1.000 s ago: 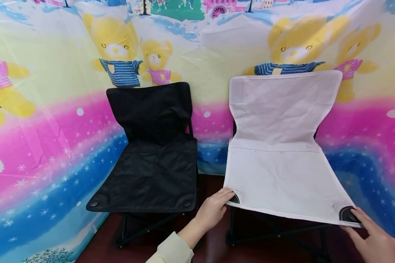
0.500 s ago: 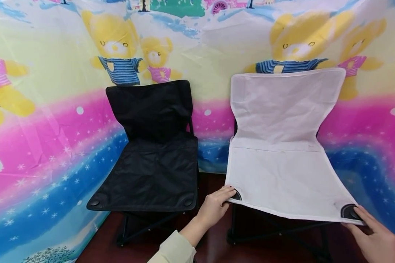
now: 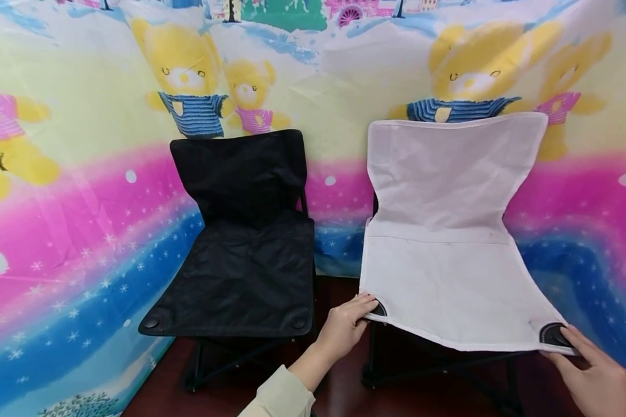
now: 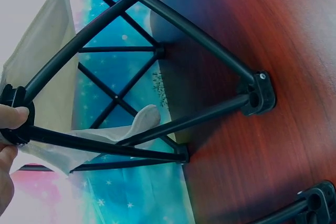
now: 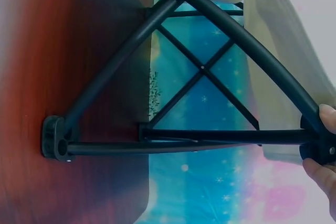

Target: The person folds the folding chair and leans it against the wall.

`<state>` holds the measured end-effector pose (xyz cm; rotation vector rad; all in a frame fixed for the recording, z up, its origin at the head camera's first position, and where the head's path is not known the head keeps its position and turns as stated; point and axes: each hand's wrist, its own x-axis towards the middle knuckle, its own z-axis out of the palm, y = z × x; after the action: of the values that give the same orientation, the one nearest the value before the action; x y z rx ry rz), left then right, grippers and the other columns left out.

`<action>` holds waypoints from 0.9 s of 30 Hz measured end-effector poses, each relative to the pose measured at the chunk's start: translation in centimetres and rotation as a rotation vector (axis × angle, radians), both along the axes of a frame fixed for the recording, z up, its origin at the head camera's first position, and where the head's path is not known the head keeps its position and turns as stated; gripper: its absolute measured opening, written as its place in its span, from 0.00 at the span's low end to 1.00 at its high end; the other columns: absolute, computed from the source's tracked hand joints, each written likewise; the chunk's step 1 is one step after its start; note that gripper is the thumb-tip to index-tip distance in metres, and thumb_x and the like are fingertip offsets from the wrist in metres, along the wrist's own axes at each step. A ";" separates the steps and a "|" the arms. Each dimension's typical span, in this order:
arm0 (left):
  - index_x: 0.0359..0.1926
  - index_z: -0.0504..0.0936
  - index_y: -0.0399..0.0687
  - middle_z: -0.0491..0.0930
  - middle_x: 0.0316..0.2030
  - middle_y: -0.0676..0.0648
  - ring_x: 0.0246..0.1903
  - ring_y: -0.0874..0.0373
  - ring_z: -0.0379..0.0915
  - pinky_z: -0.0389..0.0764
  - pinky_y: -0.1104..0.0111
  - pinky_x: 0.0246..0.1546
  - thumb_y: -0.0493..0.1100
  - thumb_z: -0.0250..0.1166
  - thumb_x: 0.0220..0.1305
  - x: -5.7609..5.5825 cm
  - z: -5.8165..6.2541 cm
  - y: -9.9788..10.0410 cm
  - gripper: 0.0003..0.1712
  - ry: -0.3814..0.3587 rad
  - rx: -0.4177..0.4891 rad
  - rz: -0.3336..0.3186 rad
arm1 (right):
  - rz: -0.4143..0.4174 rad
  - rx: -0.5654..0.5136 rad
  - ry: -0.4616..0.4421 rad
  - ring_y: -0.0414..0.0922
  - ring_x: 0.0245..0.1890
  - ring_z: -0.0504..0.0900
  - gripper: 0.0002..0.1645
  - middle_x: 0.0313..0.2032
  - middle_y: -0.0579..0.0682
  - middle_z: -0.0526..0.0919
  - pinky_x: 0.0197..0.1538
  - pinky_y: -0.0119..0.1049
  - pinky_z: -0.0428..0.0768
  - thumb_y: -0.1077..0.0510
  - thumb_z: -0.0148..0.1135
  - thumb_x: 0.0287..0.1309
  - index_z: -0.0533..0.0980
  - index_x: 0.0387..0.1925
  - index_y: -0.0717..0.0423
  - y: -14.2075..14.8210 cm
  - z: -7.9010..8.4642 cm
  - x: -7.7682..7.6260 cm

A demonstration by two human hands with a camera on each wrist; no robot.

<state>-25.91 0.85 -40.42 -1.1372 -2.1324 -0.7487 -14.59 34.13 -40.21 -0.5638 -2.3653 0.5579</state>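
A white folding chair (image 3: 438, 272) with a black frame stands unfolded at the right in the head view. My left hand (image 3: 344, 325) grips its front left seat corner, fingers on top by the black corner patch. At the front right corner, my right hand (image 3: 600, 368) holds the other patch between thumb and fingers. In the left wrist view the thumb (image 4: 14, 116) presses a black plastic joint (image 4: 21, 102) where the frame tubes meet. The right wrist view has fingertips (image 5: 321, 174) around the matching joint (image 5: 314, 145). Crossed black tubes (image 5: 231, 27) run beneath the seat.
A black folding chair (image 3: 240, 278) stands unfolded to the left of the white one. Both are on a dark red-brown wood surface (image 4: 236, 166). Behind hangs a colourful cloth (image 3: 334, 104) printed with teddy bears, close to the chair backs.
My left hand and the seat corner it holds have shifted slightly right and up. The front edge of the white seat sags a little more. My right hand stays at its corner.
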 end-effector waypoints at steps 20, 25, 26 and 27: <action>0.45 0.78 0.41 0.76 0.45 0.46 0.50 0.61 0.67 0.63 0.75 0.49 0.27 0.64 0.44 0.1 1.3 0.7 0.23 -0.020 -0.018 0.009 | 0.091 0.218 0.002 0.69 0.37 0.68 0.34 0.44 0.73 0.68 0.36 0.57 0.68 0.67 0.67 0.33 0.66 0.46 0.77 0.2 1.3 -0.4; 0.45 0.78 0.41 0.76 0.45 0.47 0.49 0.61 0.67 0.64 0.75 0.49 0.27 0.64 0.43 0.2 1.6 0.8 0.23 -0.016 -0.017 0.015 | 0.105 0.228 -0.012 0.70 0.33 0.69 0.35 0.42 0.75 0.68 0.33 0.57 0.69 0.67 0.69 0.30 0.67 0.45 0.78 0.3 1.8 -0.6; 0.45 0.78 0.41 0.76 0.44 0.47 0.49 0.61 0.67 0.64 0.75 0.50 0.27 0.64 0.43 0.2 1.6 0.8 0.23 -0.017 -0.016 0.014 | 0.102 0.224 -0.020 0.70 0.33 0.69 0.36 0.42 0.75 0.68 0.32 0.57 0.69 0.67 0.69 0.30 0.66 0.45 0.78 0.3 1.9 -0.6; 0.45 0.78 0.40 0.76 0.44 0.46 0.49 0.60 0.68 0.64 0.75 0.50 0.27 0.64 0.43 0.2 1.6 0.9 0.23 -0.020 -0.012 0.013 | 0.099 0.216 -0.028 0.70 0.33 0.69 0.36 0.42 0.75 0.67 0.32 0.57 0.69 0.67 0.69 0.30 0.66 0.45 0.78 0.3 2.0 -0.6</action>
<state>-25.70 1.72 -38.83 -1.1261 -2.1612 -0.7451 -15.23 34.38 -38.26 -0.3612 -2.4508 0.3325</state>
